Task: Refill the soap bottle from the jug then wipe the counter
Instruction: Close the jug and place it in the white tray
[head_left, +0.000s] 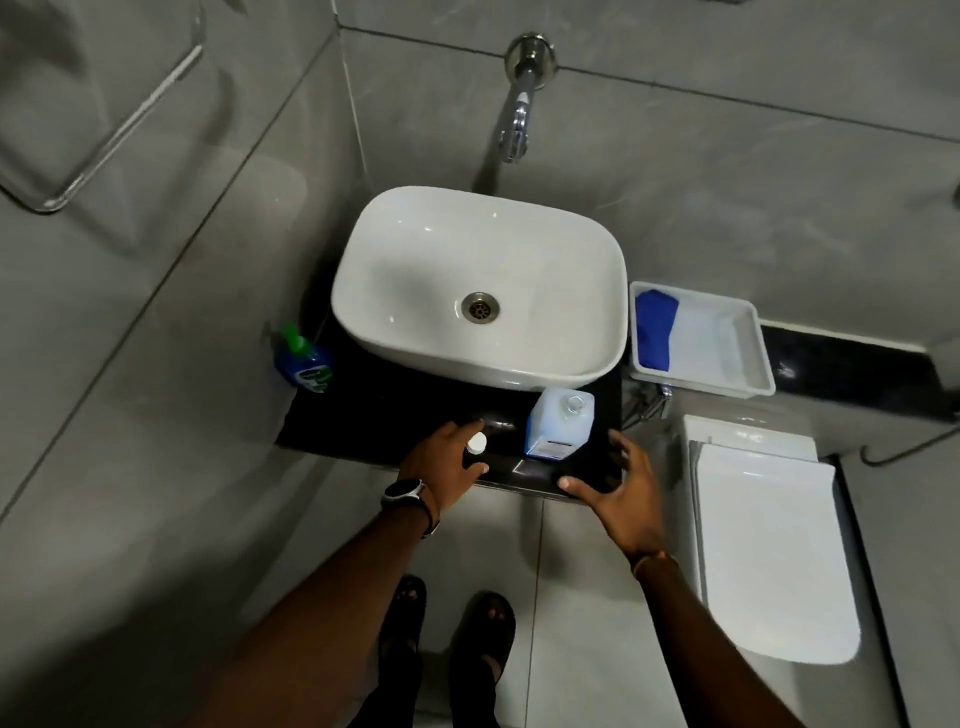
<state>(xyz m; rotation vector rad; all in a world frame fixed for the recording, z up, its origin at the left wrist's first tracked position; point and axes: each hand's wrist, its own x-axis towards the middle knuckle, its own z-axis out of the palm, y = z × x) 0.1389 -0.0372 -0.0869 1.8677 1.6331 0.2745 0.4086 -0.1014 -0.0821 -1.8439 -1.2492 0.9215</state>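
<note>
Grey tiled walls close in a small bathroom, with a dark counter (363, 415) set in the corner and a white toilet (769, 545) to its right. A white basin (483, 291) takes up most of the counter top, under a wall tap (519, 114). Right of the basin a white tray (727, 353) holds a blue cloth (655, 327), well apart from both hands. The jug (560, 423) stands upright on the front strip of counter, just before the basin, its long axis vertical and its open neck pointing up towards the camera, the label side facing the person. The soap bottle (304, 361), blue with a green top, stands upright at the far left edge of the counter beside the wall, well apart from the jug. The right hand (618, 483) hovers open with fingers spread just right of the jug, touching nothing. The left hand (447, 462) pinches a small white cap (476, 443) between thumb and fingers over the counter edge.

The jug looks uncapped, so a knock from either hand would probably spill it over the counter and floor. Pouring from so wide a jug into a narrow bottle may overshoot, and the cap, set near the edge, could roll off
</note>
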